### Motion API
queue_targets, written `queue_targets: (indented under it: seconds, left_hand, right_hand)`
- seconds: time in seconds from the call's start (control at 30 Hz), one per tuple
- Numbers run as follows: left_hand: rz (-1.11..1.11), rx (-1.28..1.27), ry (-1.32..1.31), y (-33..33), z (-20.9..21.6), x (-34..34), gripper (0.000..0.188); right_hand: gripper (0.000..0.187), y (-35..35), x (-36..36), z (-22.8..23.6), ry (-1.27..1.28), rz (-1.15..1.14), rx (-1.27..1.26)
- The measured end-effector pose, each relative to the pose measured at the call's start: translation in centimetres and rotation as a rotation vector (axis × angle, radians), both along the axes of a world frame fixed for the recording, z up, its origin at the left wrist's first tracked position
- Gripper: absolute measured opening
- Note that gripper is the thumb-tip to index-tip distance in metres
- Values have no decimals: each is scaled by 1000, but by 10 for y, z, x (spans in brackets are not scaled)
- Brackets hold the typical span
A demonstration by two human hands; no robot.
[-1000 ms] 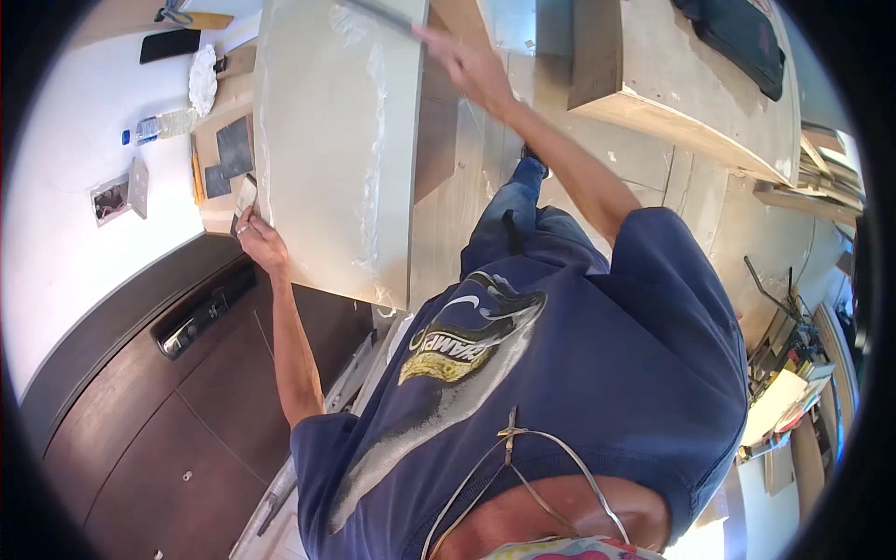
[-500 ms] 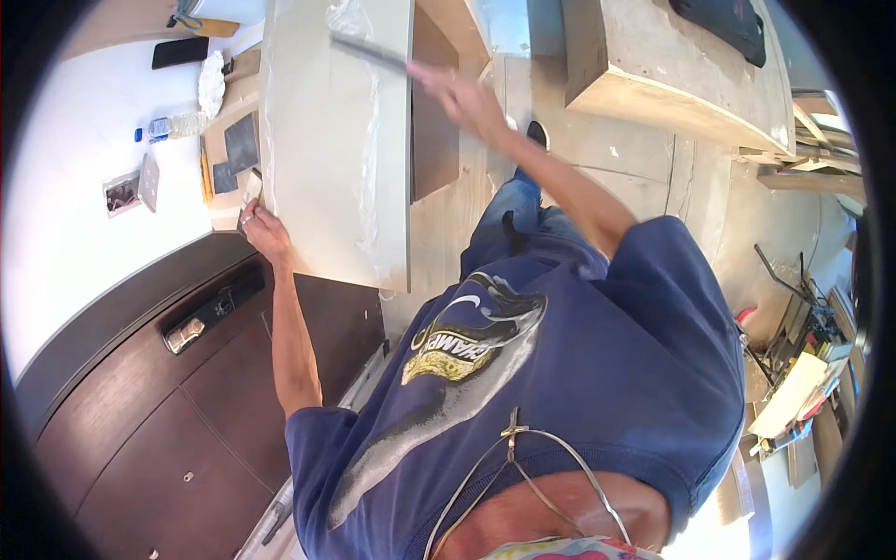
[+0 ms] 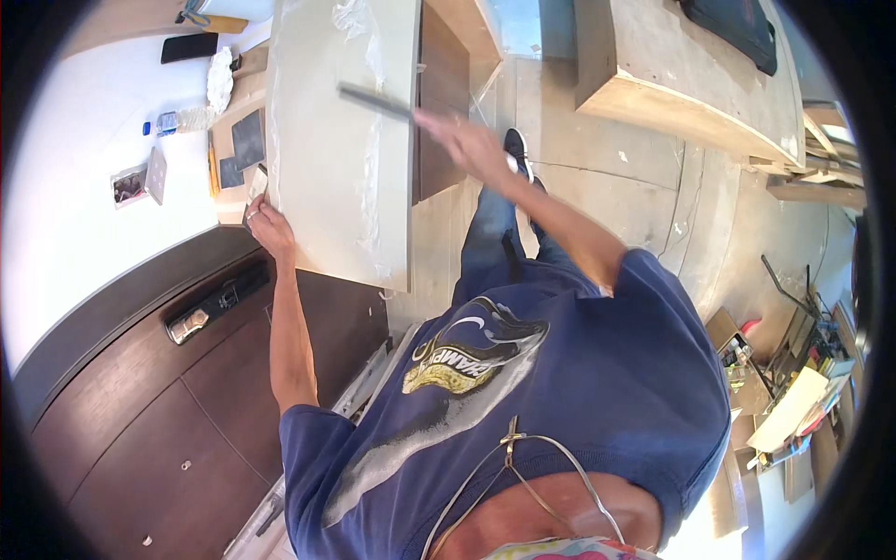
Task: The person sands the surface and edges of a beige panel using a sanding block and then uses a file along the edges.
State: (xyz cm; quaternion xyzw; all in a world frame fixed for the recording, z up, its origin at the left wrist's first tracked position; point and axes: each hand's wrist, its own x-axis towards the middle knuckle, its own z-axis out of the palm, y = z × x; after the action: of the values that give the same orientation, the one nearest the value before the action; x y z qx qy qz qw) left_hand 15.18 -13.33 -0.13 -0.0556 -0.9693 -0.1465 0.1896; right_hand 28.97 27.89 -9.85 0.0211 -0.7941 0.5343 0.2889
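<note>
A pale grey panel point(image 3: 322, 187) lies in front of me, with rough white filler streaks along both long sides. My right hand point(image 3: 467, 145), blurred by motion, is closed on one end of a long, thin grey bar-like tool point(image 3: 373, 99). The tool reaches leftward over the panel's right edge and the filler; whether it touches the surface I cannot tell. At the panel's left near edge, my left hand point(image 3: 271, 229) is closed around a small pale flat piece with a dark side point(image 3: 259, 184), its kind unclear.
Beyond the panel's left edge lie dark sanding sheets point(image 3: 247, 140), a clear bottle point(image 3: 187, 121), crumpled white plastic point(image 3: 219, 79) and a black phone point(image 3: 189, 49). A dark brown door point(image 3: 140, 420) is at lower left. A wooden box point(image 3: 691, 84) stands far right, scrap wood and tools point(image 3: 793, 401) nearer.
My right hand has brought the grey tool nearer to me along the panel's right edge. My left hand keeps its place at the left edge. More of my feet shows.
</note>
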Motion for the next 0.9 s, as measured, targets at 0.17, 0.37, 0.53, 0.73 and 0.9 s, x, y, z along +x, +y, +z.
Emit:
queue_targets:
  seconds: [0.17, 0.37, 0.53, 0.73, 0.9]
  left_hand:
    - [-20, 4, -19, -5, -3, 0, 32]
    - [-32, 5, -7, 1, -2, -5, 31]
    - [-16, 41, 4, -5, -1, 8, 31]
    - [-53, 20, -23, 3, 2, 0, 32]
    - [-39, 43, -46, -13, -7, 0, 34]
  right_hand:
    - [43, -27, 45, -25, -29, -30, 224]
    - [40, 25, -55, 16, -89, -103, -47]
    - [56, -28, 62, -9, -214, 176, -84]
    - [54, -4, -22, 24, -270, -1, -36]
    - [53, -24, 30, 6, -252, 35, 19]
